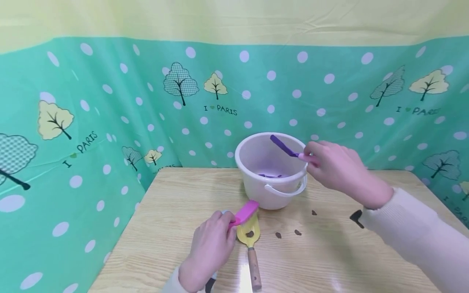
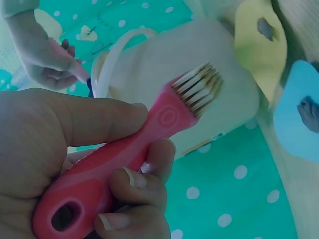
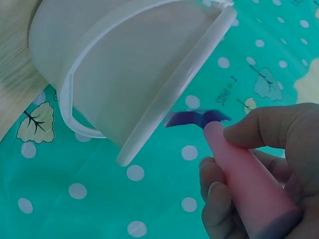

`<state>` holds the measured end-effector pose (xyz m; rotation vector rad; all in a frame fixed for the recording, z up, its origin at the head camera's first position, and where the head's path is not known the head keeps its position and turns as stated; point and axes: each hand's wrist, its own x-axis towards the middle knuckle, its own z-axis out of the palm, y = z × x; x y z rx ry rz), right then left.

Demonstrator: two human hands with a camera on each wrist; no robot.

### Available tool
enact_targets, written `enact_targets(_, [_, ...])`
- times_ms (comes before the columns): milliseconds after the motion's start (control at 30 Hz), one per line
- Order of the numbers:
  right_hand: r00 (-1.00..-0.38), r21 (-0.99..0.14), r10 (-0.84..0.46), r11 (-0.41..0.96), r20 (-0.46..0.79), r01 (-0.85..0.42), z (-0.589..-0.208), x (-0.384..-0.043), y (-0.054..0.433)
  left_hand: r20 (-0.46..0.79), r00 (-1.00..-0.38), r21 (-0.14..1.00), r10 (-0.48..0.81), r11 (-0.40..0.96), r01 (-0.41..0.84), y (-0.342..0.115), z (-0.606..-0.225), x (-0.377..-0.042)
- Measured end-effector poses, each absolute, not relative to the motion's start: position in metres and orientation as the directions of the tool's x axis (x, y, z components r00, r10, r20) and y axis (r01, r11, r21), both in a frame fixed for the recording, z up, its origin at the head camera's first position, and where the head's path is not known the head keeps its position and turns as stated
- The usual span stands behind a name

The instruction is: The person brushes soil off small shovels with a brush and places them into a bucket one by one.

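My left hand [image 1: 212, 244] grips a pink brush [image 2: 124, 149] by its handle; the pale, brown-tipped bristles [image 2: 199, 89] point away from the palm. In the head view, the brush is in front of the bucket, above a yellow trowel [image 1: 242, 235]. My right hand [image 1: 335, 167] holds a small tool by its pink handle [image 3: 244, 184], at the right of the rim. Its purple blade [image 1: 282, 145] reaches over the opening of the white bucket [image 1: 272, 201]; it resembles a small trowel. Dark purple pieces [image 1: 270, 176] lie inside the bucket.
The yellow trowel has a wooden handle [image 1: 254, 268] and carries a brown piece [image 1: 250, 234]. A blue scoop [image 2: 294, 129] beside it also bears a dark piece. Several brown bits [image 1: 298, 232] lie on the wooden table [image 1: 311, 264]. A dotted green curtain [image 1: 220, 134] stands behind.
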<state>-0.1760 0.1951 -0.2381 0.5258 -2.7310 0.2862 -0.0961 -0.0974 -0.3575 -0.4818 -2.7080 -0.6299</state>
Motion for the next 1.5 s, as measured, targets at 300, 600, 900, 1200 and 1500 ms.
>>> enact_targets(300, [-0.870,-0.031,-0.431,0.892,0.238,-0.450,-0.233,-0.206,0.185,0.340,-0.915,0.369,0.219,0.864,0.344,-0.116,-0.358,-0.104])
enact_targets(600, [-0.897,0.043,-0.438,0.899,0.058,-0.436,-0.225,-0.230,0.162,0.297,-0.939,0.386,0.175,0.877,0.286,-0.129,-0.357,-0.107])
enact_targets(900, [-0.911,0.096,-0.404,0.907,-0.076,-0.410,-0.232,-0.250,0.138,0.288,-0.945,0.399,0.155,0.878,0.266,-0.134,-0.356,-0.107])
enact_targets(1200, [-0.907,0.024,-0.404,0.912,-0.115,-0.409,-0.245,-0.256,0.138,0.284,-0.946,0.402,0.157,0.876,0.266,-0.135,-0.358,-0.107])
enact_targets(1500, [-0.897,-0.032,-0.422,0.906,-0.134,-0.422,-0.264,-0.265,0.140,0.289,-0.945,0.395,0.152,0.880,0.262,-0.136,-0.359,-0.109])
